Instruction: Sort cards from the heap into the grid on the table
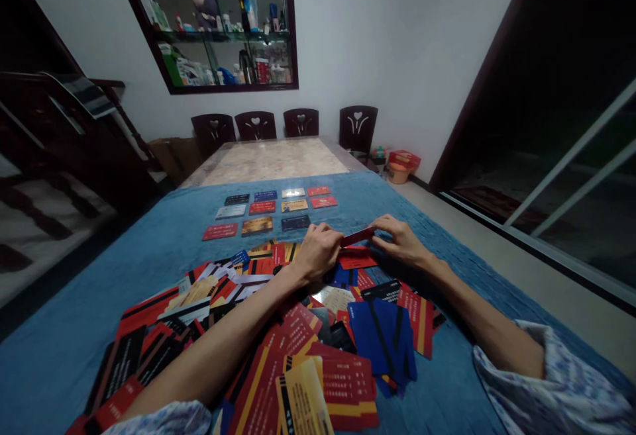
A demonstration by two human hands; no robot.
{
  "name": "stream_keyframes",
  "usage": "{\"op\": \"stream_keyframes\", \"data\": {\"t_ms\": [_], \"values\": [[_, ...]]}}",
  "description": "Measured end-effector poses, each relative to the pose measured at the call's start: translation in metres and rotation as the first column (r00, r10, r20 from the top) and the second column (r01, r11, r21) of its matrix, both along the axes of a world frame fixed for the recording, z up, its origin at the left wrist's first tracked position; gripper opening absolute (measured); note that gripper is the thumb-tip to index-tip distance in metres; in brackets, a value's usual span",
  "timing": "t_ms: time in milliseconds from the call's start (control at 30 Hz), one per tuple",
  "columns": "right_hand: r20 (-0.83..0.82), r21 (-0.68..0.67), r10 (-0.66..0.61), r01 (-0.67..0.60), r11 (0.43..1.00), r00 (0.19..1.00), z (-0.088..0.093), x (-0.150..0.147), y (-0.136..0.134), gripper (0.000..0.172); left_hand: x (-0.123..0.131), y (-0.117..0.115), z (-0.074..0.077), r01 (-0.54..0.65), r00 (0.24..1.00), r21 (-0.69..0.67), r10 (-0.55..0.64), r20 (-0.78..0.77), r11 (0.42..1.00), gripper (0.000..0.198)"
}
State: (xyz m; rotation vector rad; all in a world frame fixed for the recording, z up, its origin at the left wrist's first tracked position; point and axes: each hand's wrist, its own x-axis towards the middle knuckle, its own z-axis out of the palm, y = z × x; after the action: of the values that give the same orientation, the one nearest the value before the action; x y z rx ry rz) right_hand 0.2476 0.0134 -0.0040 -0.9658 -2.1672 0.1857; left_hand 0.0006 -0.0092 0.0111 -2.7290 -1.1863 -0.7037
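Between my two hands a red card [358,236] is held, tilted up above the right end of the heap. My left hand [320,249] is closed on its left end, with the fingers curled. At its right end, my right hand [397,240] pinches the card between thumb and fingers. Another red card [358,258] lies just below it. Under my forearms spreads a loose heap of cards [298,329] in red, blue, black and gold. Blue cards with a dark stripe [382,332] lie at its right side. Whether the held card is single or several stacked, I cannot tell.
Beyond the heap, cards stand in rows, among them a gold card [257,225], a black card [295,223] and a red card [220,232]. A blue cloth [163,249] covers the near table. Chairs [358,127] line the far end; a shelf [233,36] is set into the wall.
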Motion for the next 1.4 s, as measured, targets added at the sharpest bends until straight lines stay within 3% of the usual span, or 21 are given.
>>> {"op": "stream_keyframes", "data": {"t_ms": [167, 333, 667, 867, 1167, 1400], "values": [[-0.104, -0.008, -0.022, 0.021, 1.000, 0.994, 0.003, -0.004, -0.004, 0.009, 0.002, -0.002, 0.001, -0.037, 0.999, -0.093, 0.040, 0.027, 0.995, 0.022], [-0.094, -0.003, -0.022, 0.021, 1.000, 0.995, 0.004, -0.008, -0.006, 0.009, 0.003, -0.006, 0.003, -0.036, 0.999, -0.138, 0.040, 0.028, 0.990, 0.022], [0.090, 0.300, -0.169, 0.135, 0.944, 0.981, 0.010, -0.012, -0.011, 0.021, 0.002, -0.004, 0.002, -0.055, 0.987, -0.063, 0.064, 0.149, 0.997, 0.027], [0.241, 0.409, -0.208, 0.095, 0.908, 0.948, 0.015, -0.016, -0.014, 0.032, 0.004, -0.006, 0.003, -0.046, 0.973, 0.016, 0.041, 0.227, 0.999, 0.020], [0.291, 0.442, -0.151, 0.007, 0.897, 0.945, 0.018, -0.031, -0.020, 0.030, 0.007, -0.008, 0.001, -0.009, 0.980, 0.006, 0.008, 0.201, 1.000, 0.012], [0.241, 0.393, -0.156, 0.051, 0.918, 0.958, 0.009, -0.033, -0.015, 0.025, 0.005, -0.007, -0.002, -0.010, 0.986, -0.028, 0.015, 0.167, 1.000, 0.012]]}}
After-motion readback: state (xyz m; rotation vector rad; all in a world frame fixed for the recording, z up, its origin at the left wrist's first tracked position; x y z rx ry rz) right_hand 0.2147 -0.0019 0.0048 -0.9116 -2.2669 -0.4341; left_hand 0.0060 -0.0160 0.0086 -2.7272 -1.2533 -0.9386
